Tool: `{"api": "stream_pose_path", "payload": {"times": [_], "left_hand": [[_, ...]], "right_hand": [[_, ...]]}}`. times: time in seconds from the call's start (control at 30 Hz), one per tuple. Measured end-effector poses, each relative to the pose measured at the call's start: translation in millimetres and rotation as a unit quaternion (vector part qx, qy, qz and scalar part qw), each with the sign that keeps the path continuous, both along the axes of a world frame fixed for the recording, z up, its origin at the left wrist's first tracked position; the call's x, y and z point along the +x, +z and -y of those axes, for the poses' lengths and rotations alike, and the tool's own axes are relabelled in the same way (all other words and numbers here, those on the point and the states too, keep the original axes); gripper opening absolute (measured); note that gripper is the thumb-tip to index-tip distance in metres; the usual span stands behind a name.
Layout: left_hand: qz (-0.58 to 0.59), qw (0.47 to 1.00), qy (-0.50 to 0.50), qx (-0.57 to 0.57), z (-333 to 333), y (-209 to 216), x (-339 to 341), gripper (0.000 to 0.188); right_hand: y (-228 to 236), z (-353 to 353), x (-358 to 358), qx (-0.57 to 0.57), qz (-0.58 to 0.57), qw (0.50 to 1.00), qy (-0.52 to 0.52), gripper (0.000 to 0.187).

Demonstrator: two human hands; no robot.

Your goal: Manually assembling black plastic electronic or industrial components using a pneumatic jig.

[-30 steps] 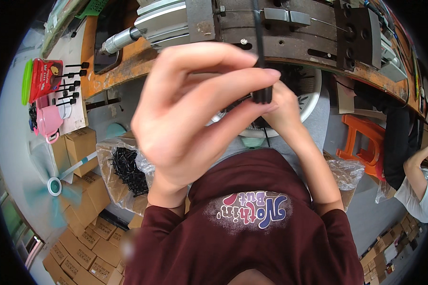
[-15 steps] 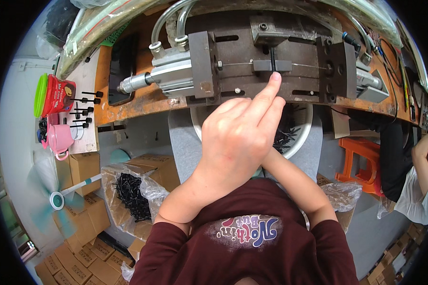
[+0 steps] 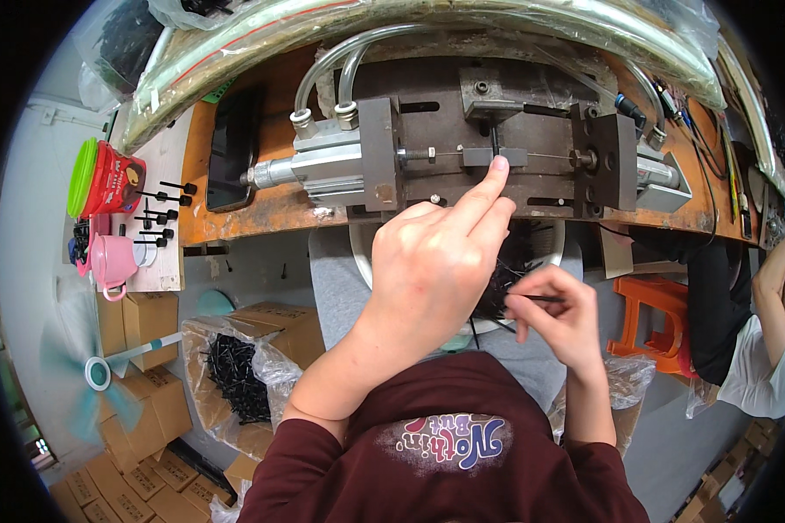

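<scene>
My left hand [image 3: 436, 257] reaches up to the metal clamping fixture [image 3: 445, 187]. Its index finger is stretched out, with the tip on the near end of a thin black rod [image 3: 495, 139]. That rod stands in line with a small grey block [image 3: 475, 158] between two air cylinders; its far end meets a bracket [image 3: 490, 87]. The thumb of this hand is hidden. Lower and to the right, my right hand [image 3: 563, 318] pinches another slim black rod [image 3: 545, 298] between thumb and fingers. Below the hands, a white basin [image 3: 364, 272] on my lap holds many black rods, partly covered by my left hand.
A phone [image 3: 233, 161], a red tub [image 3: 118, 179], a pink cup [image 3: 113, 263] and several black knobbed rods [image 3: 159, 218] lie at the left. Beside me are a lined box of black parts [image 3: 235, 375], a fan [image 3: 98, 373] and an orange stool [image 3: 650, 322]. Another person's arm [image 3: 772, 288] shows at right.
My right hand has come out from beneath my left and moved right, now with a black rod in its fingers. My left index finger stays at the rod in the fixture. The view has shifted slightly.
</scene>
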State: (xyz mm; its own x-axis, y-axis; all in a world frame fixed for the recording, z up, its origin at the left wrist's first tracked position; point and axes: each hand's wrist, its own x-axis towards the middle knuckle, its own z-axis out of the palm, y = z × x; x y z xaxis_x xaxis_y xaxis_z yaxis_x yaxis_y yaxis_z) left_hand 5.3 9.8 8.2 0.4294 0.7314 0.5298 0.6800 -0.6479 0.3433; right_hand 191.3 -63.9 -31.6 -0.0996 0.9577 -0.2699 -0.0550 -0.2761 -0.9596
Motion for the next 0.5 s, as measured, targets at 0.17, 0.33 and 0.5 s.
{"api": "stream_pose_path", "payload": {"times": [0.17,0.33,0.5], "left_hand": [[0.192,0.957,-0.127,-0.179,14,12,-11,0.045],[0.214,0.932,-0.239,-0.169,36,6,-14,0.033],[0.201,0.94,-0.202,-0.189,44,16,-23,0.029]], "right_hand": [[30,3,19,0.031,-0.2,0.977,-0.063,0.01],[38,-9,6,-0.006,-0.311,0.95,-0.027,0.01],[40,-18,-6,0.03,-0.314,0.948,-0.053,0.012]]}}
